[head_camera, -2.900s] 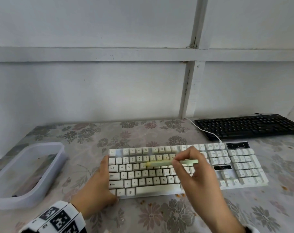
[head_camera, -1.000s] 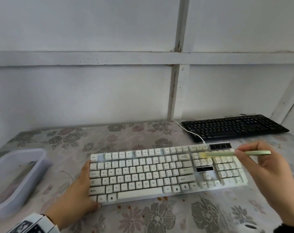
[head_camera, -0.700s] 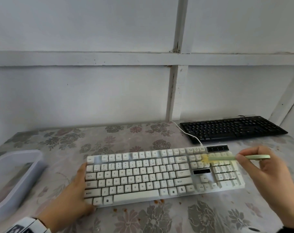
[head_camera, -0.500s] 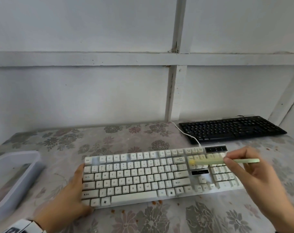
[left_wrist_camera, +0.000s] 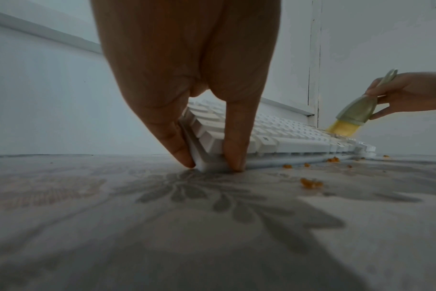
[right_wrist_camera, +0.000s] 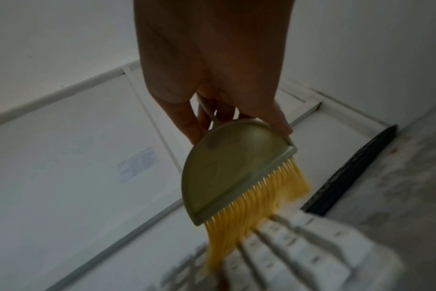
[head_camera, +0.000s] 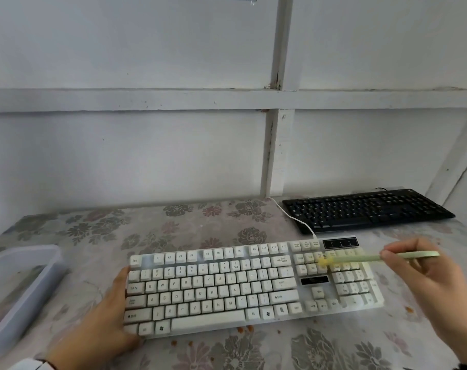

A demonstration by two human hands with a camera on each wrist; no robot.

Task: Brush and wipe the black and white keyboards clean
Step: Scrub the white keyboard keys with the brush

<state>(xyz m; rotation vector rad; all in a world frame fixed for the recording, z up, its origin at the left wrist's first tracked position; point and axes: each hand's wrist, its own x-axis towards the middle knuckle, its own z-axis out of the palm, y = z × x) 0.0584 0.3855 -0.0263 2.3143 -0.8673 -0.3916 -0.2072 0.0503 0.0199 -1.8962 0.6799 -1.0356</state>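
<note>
The white keyboard [head_camera: 227,287] lies in front of me on the flowered tablecloth. My left hand [head_camera: 120,303] rests at its front left corner; in the left wrist view a straight finger and thumb [left_wrist_camera: 212,165] press either side of that corner [left_wrist_camera: 207,159]. My right hand [head_camera: 395,252] pinches the thin handle of a pale green brush [head_camera: 360,259]. Its yellow bristles [head_camera: 324,261] touch the keys between the navigation block and the number pad, and the right wrist view shows them bent on the keys [right_wrist_camera: 236,226]. The black keyboard [head_camera: 365,209] sits behind, at the right, against the wall.
A translucent plastic tub [head_camera: 40,263] stands at the table's left edge. Orange crumbs [head_camera: 249,328] lie on the cloth along the white keyboard's front edge, and the left wrist view shows more crumbs [left_wrist_camera: 310,183]. A white cable [head_camera: 293,217] runs from the keyboard to the wall.
The brush has gone from the letter keys to the right part of the white keyboard and sweeps back and forth there. My left hand has stayed at the front left corner.
</note>
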